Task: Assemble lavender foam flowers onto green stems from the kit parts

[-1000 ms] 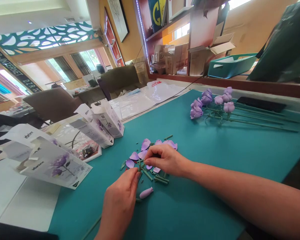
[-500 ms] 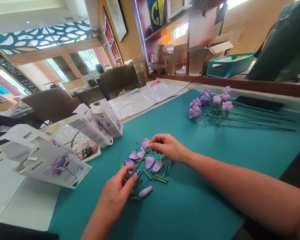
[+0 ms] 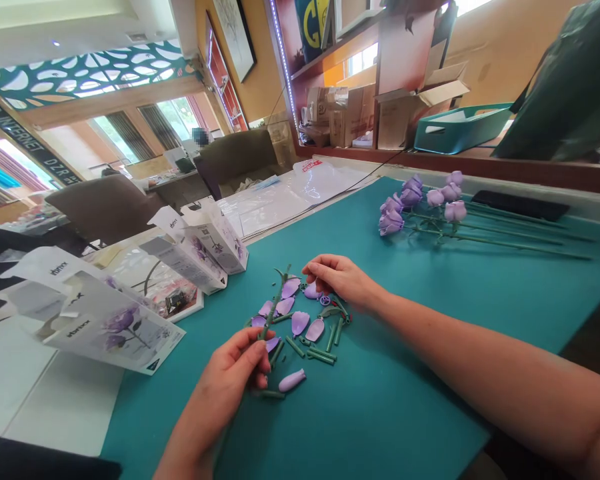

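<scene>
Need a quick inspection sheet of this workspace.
Surface: teal mat.
Job's things: green stem, lilac petals, lilac bud and green tubes loose on the mat; purple flowers lying at the far side.
Clutter: printed boxes, plastic sheet, black slab.
Hands: left hand grips the green stem; right hand is by the lilac petals, hold unclear.
Cables: thin black cable along the plastic sheet.
Surroundings: brown chair, cardboard boxes, teal tray.
</scene>
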{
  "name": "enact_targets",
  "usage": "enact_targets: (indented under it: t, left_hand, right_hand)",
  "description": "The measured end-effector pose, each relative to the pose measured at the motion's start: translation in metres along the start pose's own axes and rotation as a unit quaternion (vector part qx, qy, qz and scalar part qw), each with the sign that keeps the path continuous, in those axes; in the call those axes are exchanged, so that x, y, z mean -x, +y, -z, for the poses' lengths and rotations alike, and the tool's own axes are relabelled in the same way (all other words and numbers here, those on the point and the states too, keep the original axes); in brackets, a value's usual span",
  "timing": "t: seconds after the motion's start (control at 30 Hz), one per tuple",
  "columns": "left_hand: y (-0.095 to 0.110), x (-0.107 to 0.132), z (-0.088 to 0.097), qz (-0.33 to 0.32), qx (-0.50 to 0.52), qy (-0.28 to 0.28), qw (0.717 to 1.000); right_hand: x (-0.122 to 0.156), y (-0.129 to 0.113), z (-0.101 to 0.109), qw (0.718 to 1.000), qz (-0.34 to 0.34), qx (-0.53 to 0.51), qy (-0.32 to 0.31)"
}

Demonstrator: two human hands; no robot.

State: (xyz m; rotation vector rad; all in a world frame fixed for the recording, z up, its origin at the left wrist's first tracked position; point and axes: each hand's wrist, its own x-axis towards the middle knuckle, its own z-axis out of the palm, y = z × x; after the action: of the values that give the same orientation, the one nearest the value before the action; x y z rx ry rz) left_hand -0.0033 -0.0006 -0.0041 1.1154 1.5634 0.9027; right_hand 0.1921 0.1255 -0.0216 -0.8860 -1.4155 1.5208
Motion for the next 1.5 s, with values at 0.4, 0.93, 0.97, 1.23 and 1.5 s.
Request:
enact_targets:
  t: [0.4, 0.93, 0.97, 1.23, 1.5]
  left_hand:
    - [0.016, 0.004, 0.006, -0.041, 0.212, 0.147, 0.965]
    - [0.017, 0.006, 0.01, -0.054, 0.234, 0.163, 0.957]
    - [0.017, 0.005, 0.011, -0.055, 0.234, 0.162, 0.957]
    - [0.015, 0.004, 0.008, -0.051, 0.233, 0.154, 0.959]
    - [0.015, 0.004, 0.006, -0.05, 0.229, 0.153, 0.96]
  right_hand:
    - [-0.006, -0.005, 0.025, 0.958, 0.052, 0.281, -0.025]
    - [0.01, -0.015, 0.022, 0.782, 0.081, 0.58, -0.215]
    - [0.01, -0.015, 0.023, 0.774, 0.077, 0.588, -0.222]
    - [0.011, -0.01, 0.022, 0.769, 0.085, 0.588, -0.236]
    - [0.015, -0.027, 0.032, 0.724, 0.027, 0.649, -0.232]
